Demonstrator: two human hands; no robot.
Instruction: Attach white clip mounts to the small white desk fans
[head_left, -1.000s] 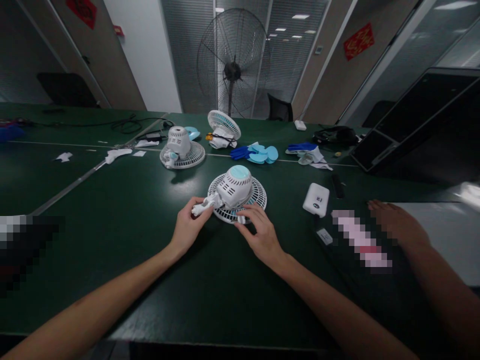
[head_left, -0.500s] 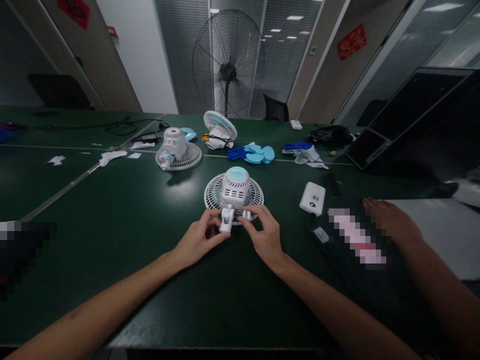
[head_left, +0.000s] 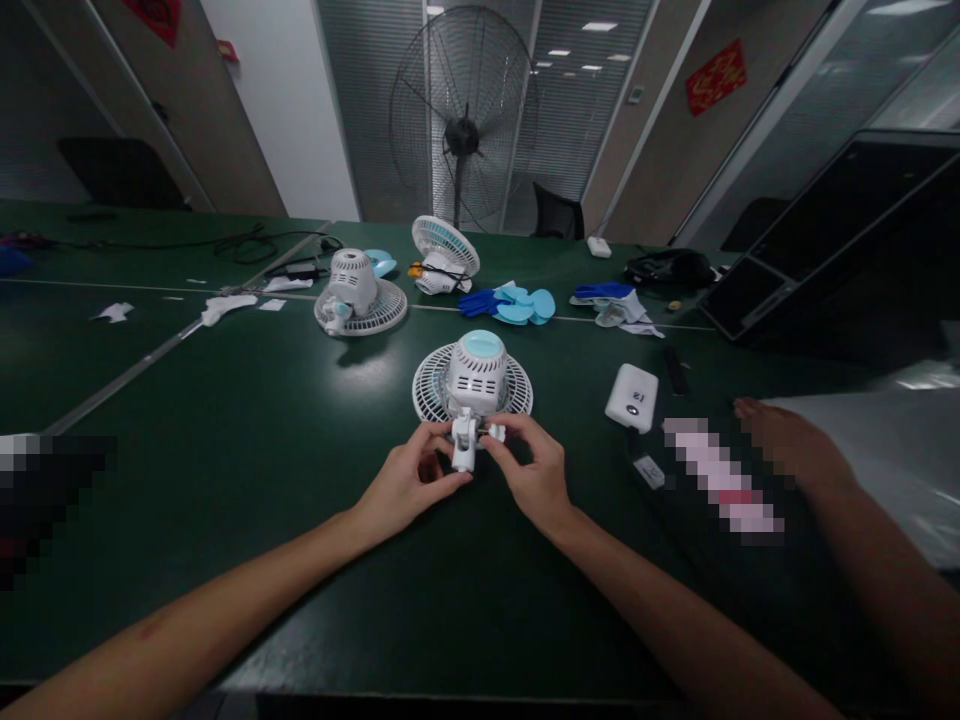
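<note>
A small white fan head (head_left: 480, 378) lies grille-down on the green table in front of me, its light-blue cap facing up. My left hand (head_left: 409, 476) is closed on the fan's white neck bracket (head_left: 464, 445), which sticks out toward me. Between the thumb and fingers of my right hand (head_left: 534, 464) is a small white knob (head_left: 496, 432) with a thin metal shaft pointing at the bracket's right side. Whether the shaft tip sits inside the bracket is too small to tell.
Behind stand two more fan heads (head_left: 352, 285) (head_left: 444, 262), blue fan blades (head_left: 525, 305) and gloves (head_left: 609, 300). To the right lie a white power bank (head_left: 632, 397) with a cable, another person's hand (head_left: 795, 440) and a plastic sheet (head_left: 892, 455). A dark box (head_left: 832, 230) rises at far right.
The view has shifted slightly. The knob in my right hand and the bracket in my left appear a little closer together. Both hands keep their grip.
</note>
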